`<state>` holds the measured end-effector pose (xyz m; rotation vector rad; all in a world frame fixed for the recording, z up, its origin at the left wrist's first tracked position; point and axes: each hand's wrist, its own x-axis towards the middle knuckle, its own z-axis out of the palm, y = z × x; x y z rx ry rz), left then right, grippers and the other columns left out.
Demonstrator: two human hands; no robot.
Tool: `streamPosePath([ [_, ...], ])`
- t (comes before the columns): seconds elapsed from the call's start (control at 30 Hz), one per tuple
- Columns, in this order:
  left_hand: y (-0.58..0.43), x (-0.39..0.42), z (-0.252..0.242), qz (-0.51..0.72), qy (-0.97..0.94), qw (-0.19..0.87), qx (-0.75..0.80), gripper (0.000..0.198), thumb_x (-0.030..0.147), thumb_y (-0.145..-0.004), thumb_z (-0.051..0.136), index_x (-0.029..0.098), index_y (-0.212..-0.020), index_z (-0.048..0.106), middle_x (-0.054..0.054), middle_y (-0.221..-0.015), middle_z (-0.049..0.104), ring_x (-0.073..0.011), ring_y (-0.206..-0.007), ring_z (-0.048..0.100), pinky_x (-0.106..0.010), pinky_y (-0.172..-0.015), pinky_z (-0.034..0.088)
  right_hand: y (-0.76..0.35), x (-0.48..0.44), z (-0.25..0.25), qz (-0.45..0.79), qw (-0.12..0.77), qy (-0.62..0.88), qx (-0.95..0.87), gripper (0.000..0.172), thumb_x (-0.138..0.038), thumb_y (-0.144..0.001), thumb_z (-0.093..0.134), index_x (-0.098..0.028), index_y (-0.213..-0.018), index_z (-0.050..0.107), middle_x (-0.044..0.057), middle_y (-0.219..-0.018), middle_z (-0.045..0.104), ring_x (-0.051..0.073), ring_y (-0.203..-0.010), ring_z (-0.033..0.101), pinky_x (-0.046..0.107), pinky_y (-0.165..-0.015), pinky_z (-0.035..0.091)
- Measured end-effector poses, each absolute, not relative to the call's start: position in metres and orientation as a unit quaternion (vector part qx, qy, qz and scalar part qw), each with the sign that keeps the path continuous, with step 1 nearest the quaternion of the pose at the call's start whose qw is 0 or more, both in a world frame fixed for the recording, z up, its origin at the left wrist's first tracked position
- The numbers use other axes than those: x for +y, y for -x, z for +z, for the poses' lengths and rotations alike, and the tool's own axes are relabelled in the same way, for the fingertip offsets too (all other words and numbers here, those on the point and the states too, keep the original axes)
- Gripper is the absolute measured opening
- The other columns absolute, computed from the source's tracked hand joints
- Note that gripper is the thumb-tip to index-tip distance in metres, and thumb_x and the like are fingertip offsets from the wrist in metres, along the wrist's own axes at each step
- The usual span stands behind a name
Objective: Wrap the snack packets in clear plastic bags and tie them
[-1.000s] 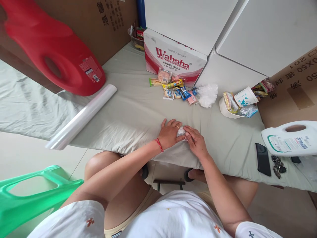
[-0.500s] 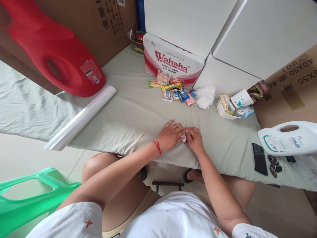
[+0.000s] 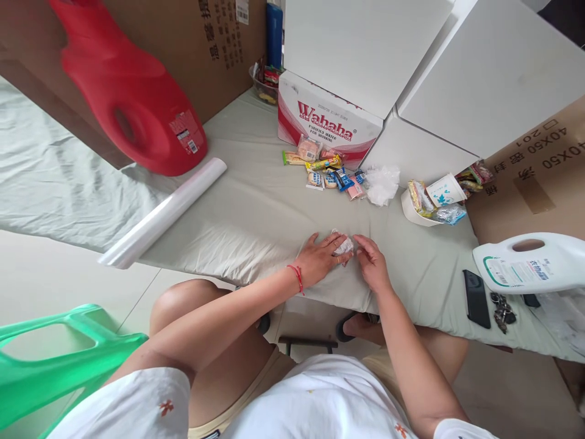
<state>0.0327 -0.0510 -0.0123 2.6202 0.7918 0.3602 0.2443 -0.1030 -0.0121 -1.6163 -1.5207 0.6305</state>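
A small crumpled bundle of clear plastic wrap with something pinkish in it lies on the cloth. My left hand, a red string bracelet at its wrist, reaches over the bundle from the left and holds it under its stretched fingers. Just to the right is my right hand, its fingers loosely bent and apart, with a narrow gap to the bundle. Nothing shows in the right hand. Part of the bundle is hidden under the left fingers.
Snack packets and crumpled clear plastic lie before the Wahaba carton. A plastic film roll and red jug are left. Right stand a snack bowl, white jug, phone and keys.
My right hand has let go of the bundle and moved slightly right. More of the bundle now shows beneath my left fingers. The view has shifted a little.
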Motion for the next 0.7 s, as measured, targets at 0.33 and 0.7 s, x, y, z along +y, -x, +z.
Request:
streamPosePath([
  [0.33, -0.011, -0.020, 0.010, 0.236, -0.839, 0.454, 0.184, 0.033, 0.016, -0.092, 0.055, 0.029, -0.107, 0.082, -0.004, -0.156, 0.055, -0.0262, -0.152, 0.041, -0.047, -0.126, 0.033, -0.243, -0.117, -0.008, 0.241, 0.223, 0.543, -0.773, 0.082, -0.045, -0.097, 0.062, -0.034, -0.166, 0.020, 0.011, -0.171, 0.027, 0.027, -0.158, 0.027, 0.055, -0.126, 0.029],
  [0.7, -0.021, -0.008, 0.002, 0.403, -0.530, 0.598, 0.446, 0.031, 0.036, -0.092, 0.056, 0.021, -0.113, 0.072, -0.009, -0.122, 0.070, -0.0227, -0.117, 0.065, -0.036, -0.097, 0.056, -0.215, -0.103, -0.007, 0.230, 0.378, 0.623, -0.646, 0.053, -0.052, -0.100, 0.052, -0.024, -0.145, 0.057, 0.015, -0.137, 0.065, 0.031, -0.126, 0.062, 0.053, -0.109, 0.049],
])
